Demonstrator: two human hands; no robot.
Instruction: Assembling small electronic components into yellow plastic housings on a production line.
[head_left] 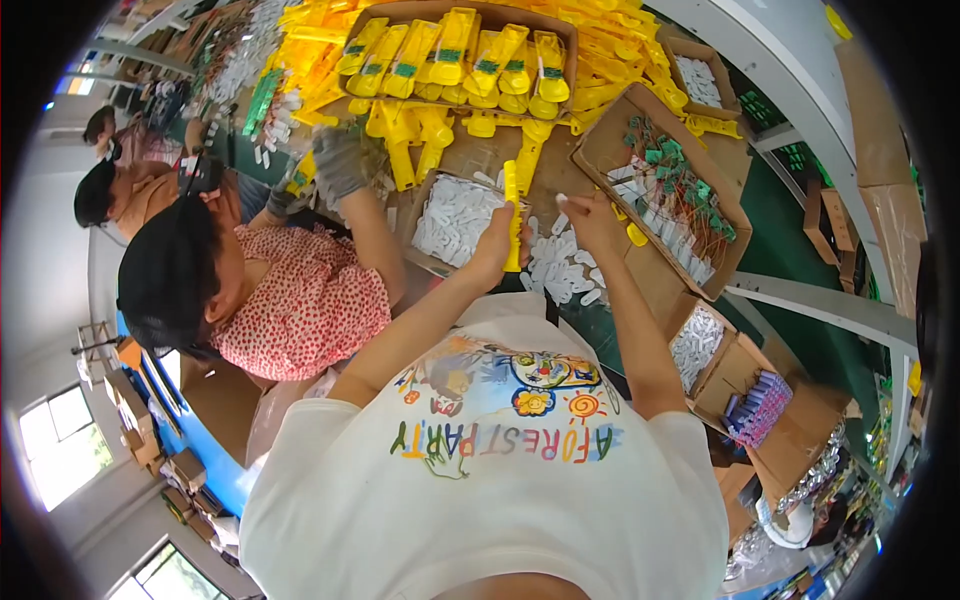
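My left hand (491, 245) is closed around a long, narrow yellow plastic casing (512, 215), which stands on edge. To its right, my right hand (592, 222) has its thumb and index finger pinched together; a small whitish spot shows at the fingertips, too small to name. Under and between my hands lies a loose heap of white plastic pieces (560, 268). Beside my left hand is a carton (422, 262) full of similar white pieces. Just right of my right hand, an open cardboard box (722, 262) holds green circuit boards with thin wires and white parts.
At the back, a cardboard tray (350, 88) holds yellow casings with green boards, amid piled yellow casings (610, 45). A co-worker (300, 290) with grey gloves (338, 162) works close on my left. Right, boxes hold white pieces (697, 345) and purple cylinders (757, 408). A metal frame (820, 310) stands beyond.
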